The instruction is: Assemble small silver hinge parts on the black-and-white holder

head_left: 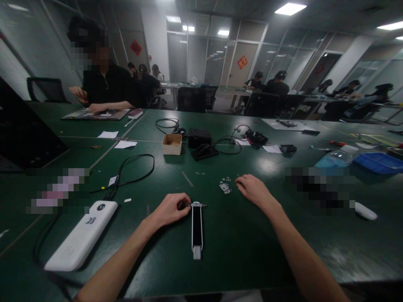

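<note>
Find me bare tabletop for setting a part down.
Bare tabletop: between the slim black strip and the right forearm; a narrower patch between the white power bank and the left forearm. Crowded: beside the right hand, where small metal parts lie, and farther back around the open box.

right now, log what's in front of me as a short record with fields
left hand: pinching a thin metal rod at the far end of the black-and-white bar
right hand: beside small metal parts, grip unclear
left side: white case marked 28
farther back: small open box
right side: blue tray
across table: person in black
</note>
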`<state>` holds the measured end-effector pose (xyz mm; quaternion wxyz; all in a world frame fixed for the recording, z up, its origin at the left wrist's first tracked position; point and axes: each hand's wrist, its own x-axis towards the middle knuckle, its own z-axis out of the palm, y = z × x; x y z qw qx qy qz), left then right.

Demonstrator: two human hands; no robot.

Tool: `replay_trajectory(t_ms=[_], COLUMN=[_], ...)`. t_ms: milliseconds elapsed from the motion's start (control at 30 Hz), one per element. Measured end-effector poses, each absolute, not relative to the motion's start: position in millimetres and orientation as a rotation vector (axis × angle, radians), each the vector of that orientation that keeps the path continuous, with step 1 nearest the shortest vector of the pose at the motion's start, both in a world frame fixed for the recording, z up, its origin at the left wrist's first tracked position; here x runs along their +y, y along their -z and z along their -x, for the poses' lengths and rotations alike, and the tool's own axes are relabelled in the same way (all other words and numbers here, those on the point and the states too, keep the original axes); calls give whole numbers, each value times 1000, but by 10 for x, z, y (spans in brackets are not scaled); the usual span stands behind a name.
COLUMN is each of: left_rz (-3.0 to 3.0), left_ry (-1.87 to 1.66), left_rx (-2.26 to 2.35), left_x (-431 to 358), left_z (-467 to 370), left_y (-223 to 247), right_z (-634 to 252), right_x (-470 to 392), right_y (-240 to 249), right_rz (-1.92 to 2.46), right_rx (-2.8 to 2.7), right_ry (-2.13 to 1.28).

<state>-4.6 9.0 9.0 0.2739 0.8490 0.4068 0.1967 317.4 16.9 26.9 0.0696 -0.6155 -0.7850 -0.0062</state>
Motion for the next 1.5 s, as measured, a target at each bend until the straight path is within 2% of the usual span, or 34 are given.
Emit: replay_trajectory(t_ms=[100,367,833,967,1167,1333,1500], left_rz=[-2287,-2304,-2289,-2294,-2298,-2284,-2343], left_ry=[-527,-542,-542,-567,-670,-917,-1025], left_rx=[1097,1085,1079,1073,1125,1241,1016], left_x=[93,92,73,62,72,65,29], left_z=[48,56,58,65,55,18,14], left_y=[-84,-81,-80,-100,-50,13,11], right_z=[-3335,-3312,-3267,-3194,-2924,-2465,-2194], right_x=[199,186,169,148,81,-73,-198], right_y=[-247,-222,-250,-284,-234,-111,-43], right_rz=[1984,1887,2084,2063,1577,1035,831], right_rx=[-2396,-2434,-2294,-2259,-2264,-2335,-2344], right_ry=[-35,-145,-490,-484,-242,-250,-248])
